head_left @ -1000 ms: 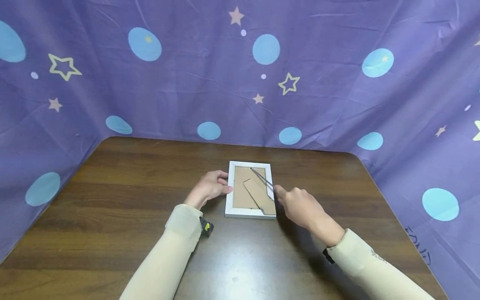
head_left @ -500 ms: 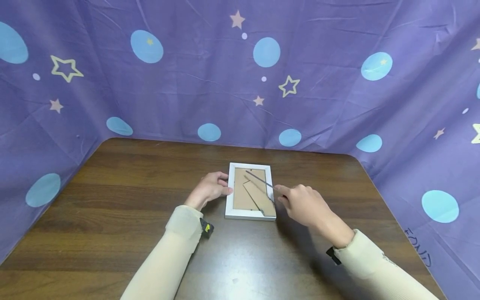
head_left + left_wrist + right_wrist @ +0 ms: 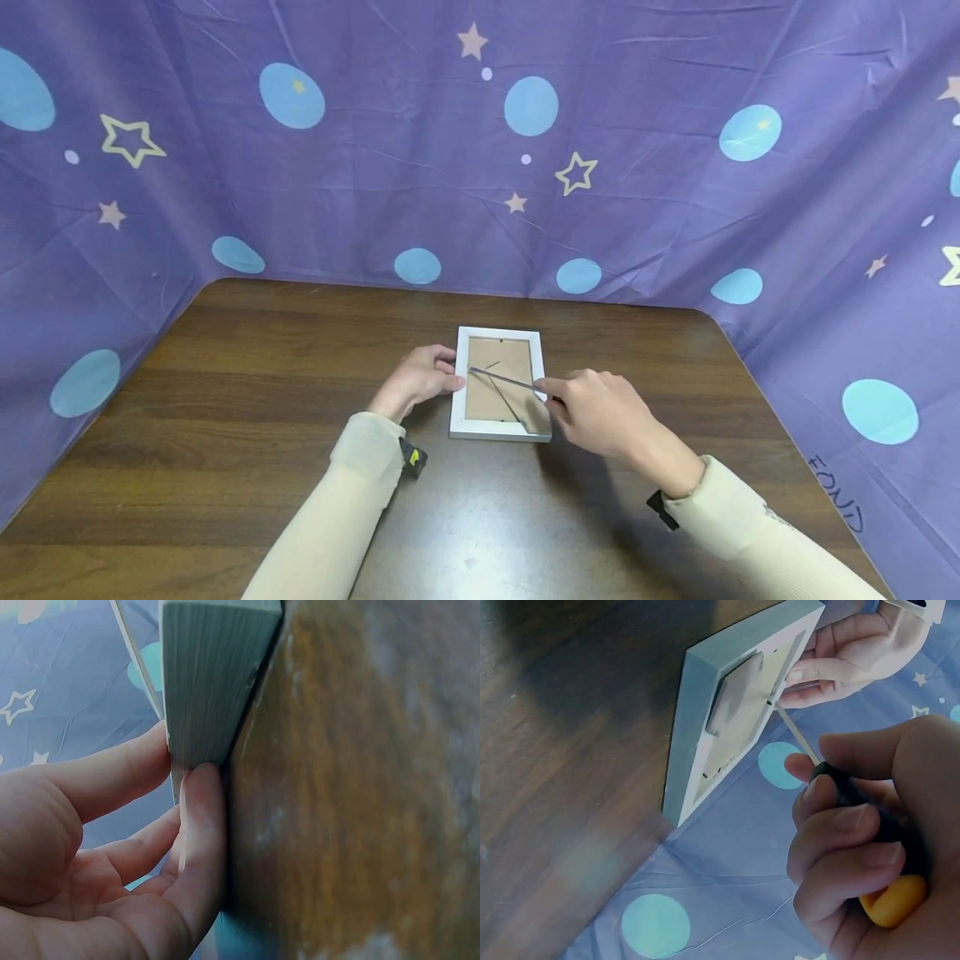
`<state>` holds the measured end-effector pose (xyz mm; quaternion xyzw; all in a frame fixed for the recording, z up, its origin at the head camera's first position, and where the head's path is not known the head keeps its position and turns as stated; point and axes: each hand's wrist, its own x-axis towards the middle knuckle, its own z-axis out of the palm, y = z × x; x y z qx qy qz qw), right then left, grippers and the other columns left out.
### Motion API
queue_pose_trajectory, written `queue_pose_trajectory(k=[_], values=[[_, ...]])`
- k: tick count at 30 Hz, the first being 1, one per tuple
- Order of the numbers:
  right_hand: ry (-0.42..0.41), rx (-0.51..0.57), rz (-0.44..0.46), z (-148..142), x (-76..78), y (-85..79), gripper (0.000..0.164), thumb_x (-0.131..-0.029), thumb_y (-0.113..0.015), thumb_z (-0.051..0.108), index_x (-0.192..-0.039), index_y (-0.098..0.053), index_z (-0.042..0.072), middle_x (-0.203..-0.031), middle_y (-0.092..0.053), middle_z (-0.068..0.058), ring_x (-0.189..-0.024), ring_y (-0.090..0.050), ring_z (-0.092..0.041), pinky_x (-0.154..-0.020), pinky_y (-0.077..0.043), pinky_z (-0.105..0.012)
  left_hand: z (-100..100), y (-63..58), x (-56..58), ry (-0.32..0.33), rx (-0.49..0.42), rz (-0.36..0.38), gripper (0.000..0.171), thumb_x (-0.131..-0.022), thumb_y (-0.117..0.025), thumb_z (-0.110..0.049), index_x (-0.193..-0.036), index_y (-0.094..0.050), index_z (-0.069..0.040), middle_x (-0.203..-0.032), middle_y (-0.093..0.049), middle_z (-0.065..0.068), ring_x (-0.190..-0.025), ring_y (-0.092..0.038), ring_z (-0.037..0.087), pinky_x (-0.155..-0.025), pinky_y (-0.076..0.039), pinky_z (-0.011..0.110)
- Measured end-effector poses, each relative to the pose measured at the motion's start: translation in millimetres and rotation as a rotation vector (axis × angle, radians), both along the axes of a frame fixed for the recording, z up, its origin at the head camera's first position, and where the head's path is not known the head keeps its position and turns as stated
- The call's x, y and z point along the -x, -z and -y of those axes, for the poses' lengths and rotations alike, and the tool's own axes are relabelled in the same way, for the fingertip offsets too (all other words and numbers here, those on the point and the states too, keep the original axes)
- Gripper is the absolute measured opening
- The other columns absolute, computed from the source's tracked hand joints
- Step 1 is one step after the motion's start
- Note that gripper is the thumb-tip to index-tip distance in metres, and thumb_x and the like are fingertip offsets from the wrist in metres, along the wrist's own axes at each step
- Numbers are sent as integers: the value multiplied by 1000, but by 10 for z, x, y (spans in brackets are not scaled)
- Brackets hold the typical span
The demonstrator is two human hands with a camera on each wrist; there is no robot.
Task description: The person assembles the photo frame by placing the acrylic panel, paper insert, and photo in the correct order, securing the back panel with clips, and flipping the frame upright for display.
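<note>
A white picture frame (image 3: 459, 400) lies back side up on the table, with a tan backing board (image 3: 495, 354) and a slanting stand flap (image 3: 739, 694). My left hand (image 3: 420, 377) holds the frame by its left edge; in the left wrist view the thumb (image 3: 124, 769) is at the top edge and a finger (image 3: 204, 825) lies against the side. From the right, my right hand (image 3: 600, 412) grips a screwdriver (image 3: 799, 735) by its black and yellow handle (image 3: 896, 900). Its shaft reaches across the backing, with the tip at a small dark tab (image 3: 770, 702) on the inner left edge.
The brown wooden table (image 3: 247, 417) surrounds the frame. A purple curtain (image 3: 420, 167) with stars and blue dots hangs behind the table and along its sides.
The screwdriver's tip has swung from the top of the backing down to its left edge. My right hand has shifted slightly left over the frame's right edge. My left hand stays put.
</note>
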<state>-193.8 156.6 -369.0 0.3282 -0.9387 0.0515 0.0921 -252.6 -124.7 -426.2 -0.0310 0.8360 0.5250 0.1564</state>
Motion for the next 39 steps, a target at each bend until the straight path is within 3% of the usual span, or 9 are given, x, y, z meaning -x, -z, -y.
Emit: queue_pose_trajectory(k=[4,10,20,31,39], values=[[-10,-29,-81,53,-11,-18,28,-95,-74,17,-122,-80,20,-86,-77,-2,-64,-70,-29,-41,-47,-42,1,2,3,-2,-8,3,61,-93,-79,-6,-149,-54,1,-130,-69,21,-108,-74,29,-106,-56,45],[1,-51,-158,110,2,-44,29,-92,-75,16,-120,-82,21,-85,-75,-1,-55,-64,-29,-39,-44,-42,-4,11,6,-6,-32,8,60,-92,-79,-3,-148,-55,3,-128,-69,22,-106,-75,28,-103,-58,42],[-1,-101,-218,169,-10,-93,28,-90,-74,12,-115,-82,23,-78,-71,-1,-48,-58,-27,-37,-45,-42,-11,18,1,-11,-39,13,60,-92,-78,-2,-147,-55,3,-128,-69,22,-106,-75,28,-101,-59,39],[-31,-159,-288,248,-33,-166,15,-94,-72,10,-101,-81,20,-72,-67,-2,-44,-50,-22,-35,-45,-40,-10,42,0,-3,-40,-13,56,-92,-77,-1,-144,-56,7,-124,-70,24,-105,-75,31,-98,-61,40],[-20,-200,-322,312,-62,-202,23,-89,-71,1,-99,-82,18,-68,-65,-5,-45,-54,-24,-37,-46,-41,7,53,13,-6,-30,-14,58,-92,-78,-3,-145,-56,5,-127,-70,24,-109,-74,32,-102,-59,41]])
